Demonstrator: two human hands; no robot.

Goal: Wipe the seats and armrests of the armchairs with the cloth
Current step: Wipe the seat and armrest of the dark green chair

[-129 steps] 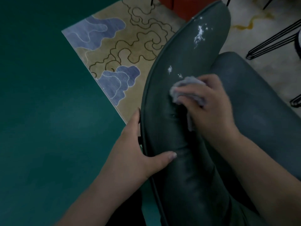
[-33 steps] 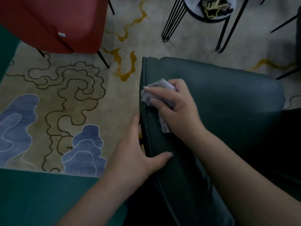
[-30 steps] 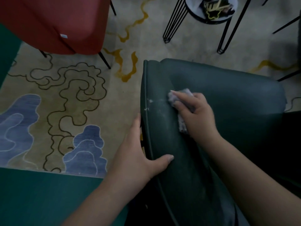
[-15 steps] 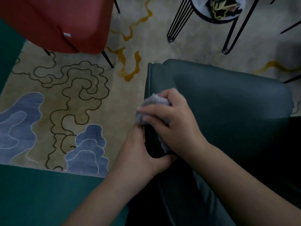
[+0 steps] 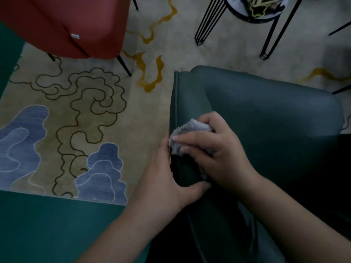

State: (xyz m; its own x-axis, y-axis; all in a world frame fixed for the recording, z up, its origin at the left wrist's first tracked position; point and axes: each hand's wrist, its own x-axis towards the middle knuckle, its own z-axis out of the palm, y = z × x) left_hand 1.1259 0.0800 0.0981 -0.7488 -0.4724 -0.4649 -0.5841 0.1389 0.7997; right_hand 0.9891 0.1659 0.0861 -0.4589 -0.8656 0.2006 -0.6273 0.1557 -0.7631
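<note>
A dark green armchair (image 5: 266, 118) fills the right half of the view, its left armrest (image 5: 182, 99) running toward me with a piped edge. My right hand (image 5: 214, 152) is closed on a bunched grey cloth (image 5: 188, 133) and presses it on the armrest's outer edge. My left hand (image 5: 167, 183) clasps the same armrest just below, fingers on the outer side, thumb on top, touching the cloth hand. Part of the cloth is hidden under my fingers.
A red armchair (image 5: 62, 23) on thin black legs stands at the upper left on a patterned beige and blue rug (image 5: 76, 114). A small round table (image 5: 252, 14) on black hairpin legs stands at the top right. Green floor (image 5: 47, 228) lies at the lower left.
My right hand has carried the cloth from the inner face of the armrest out to its outer edge and closer to my left hand. The left hand keeps its grip.
</note>
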